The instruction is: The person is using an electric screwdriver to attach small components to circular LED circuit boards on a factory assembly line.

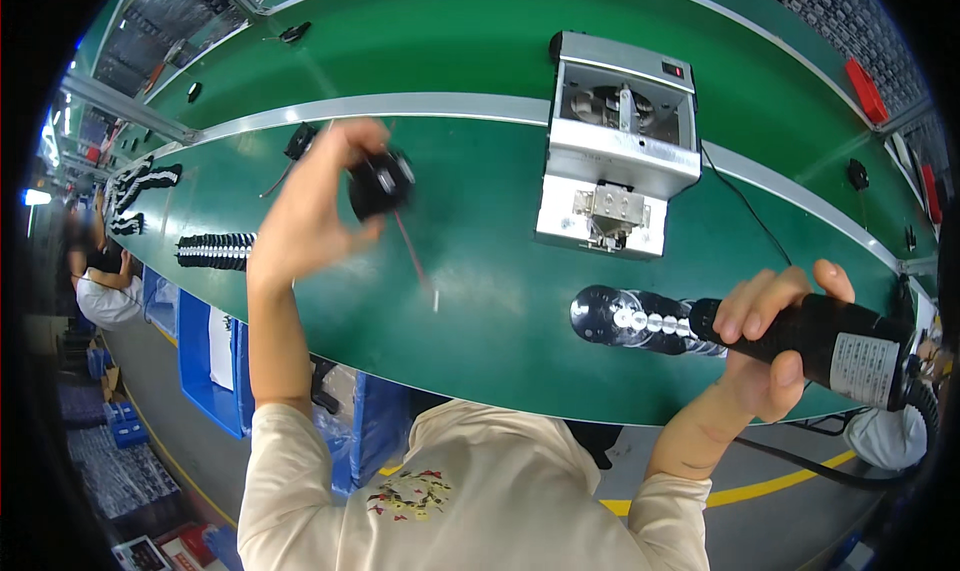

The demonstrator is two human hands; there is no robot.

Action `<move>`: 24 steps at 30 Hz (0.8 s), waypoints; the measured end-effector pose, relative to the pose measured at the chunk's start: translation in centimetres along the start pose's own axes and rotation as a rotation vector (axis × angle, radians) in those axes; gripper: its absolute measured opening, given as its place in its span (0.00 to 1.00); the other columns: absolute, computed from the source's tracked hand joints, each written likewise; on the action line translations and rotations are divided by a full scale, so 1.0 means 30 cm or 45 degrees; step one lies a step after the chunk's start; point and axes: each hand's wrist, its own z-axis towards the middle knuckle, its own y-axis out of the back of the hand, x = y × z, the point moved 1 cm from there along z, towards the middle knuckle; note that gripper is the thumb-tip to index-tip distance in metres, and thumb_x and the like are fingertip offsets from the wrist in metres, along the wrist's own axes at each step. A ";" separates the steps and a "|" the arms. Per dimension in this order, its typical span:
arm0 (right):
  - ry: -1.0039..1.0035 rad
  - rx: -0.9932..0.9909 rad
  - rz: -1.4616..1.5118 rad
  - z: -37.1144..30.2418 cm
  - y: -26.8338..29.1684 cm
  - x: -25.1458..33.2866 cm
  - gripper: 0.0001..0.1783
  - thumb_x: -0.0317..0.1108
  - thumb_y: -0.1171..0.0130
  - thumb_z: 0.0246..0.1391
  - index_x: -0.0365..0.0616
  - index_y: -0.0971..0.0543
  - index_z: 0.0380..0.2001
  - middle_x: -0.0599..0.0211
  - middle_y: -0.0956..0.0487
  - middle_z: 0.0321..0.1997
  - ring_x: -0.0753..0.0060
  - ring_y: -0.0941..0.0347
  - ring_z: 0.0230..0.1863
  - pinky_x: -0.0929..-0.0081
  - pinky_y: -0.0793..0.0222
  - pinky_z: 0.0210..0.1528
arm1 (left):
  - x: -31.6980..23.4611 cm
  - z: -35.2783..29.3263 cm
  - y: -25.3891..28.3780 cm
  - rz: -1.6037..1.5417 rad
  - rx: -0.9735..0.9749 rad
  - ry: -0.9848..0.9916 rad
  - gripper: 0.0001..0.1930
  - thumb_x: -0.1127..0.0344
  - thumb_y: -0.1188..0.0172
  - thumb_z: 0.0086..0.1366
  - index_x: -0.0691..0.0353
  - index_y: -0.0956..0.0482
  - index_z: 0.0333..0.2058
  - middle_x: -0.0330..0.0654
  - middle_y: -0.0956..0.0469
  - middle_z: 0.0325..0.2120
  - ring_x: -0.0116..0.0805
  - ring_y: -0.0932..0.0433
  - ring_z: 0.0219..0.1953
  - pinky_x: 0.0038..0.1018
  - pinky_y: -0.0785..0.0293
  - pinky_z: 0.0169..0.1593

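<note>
My left hand (305,206) is raised over the green workbench (480,261) and holds a small black round part (380,183) with thin red wires hanging from it. My right hand (765,346) grips a black electric screwdriver (820,339), lying nearly level with its tip pointing left. The tip reaches over a row of black round parts with shiny centres (640,321) lying near the bench's front edge.
A grey metal box-shaped machine (618,143) stands at the middle back of the bench. Rows of black parts (215,251) lie at the far left. Another person (105,291) sits at the left. Blue bins (205,366) stand below the bench.
</note>
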 end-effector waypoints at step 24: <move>0.120 0.274 -0.066 0.019 0.052 -0.012 0.34 0.45 0.39 0.49 0.42 0.37 0.55 0.68 0.30 0.24 0.73 0.33 0.22 0.71 0.35 0.30 | -0.258 -0.022 -0.532 -0.336 0.365 -0.772 0.16 0.73 0.38 0.48 0.54 0.18 0.39 0.43 0.28 0.48 0.48 0.30 0.55 0.39 0.29 0.51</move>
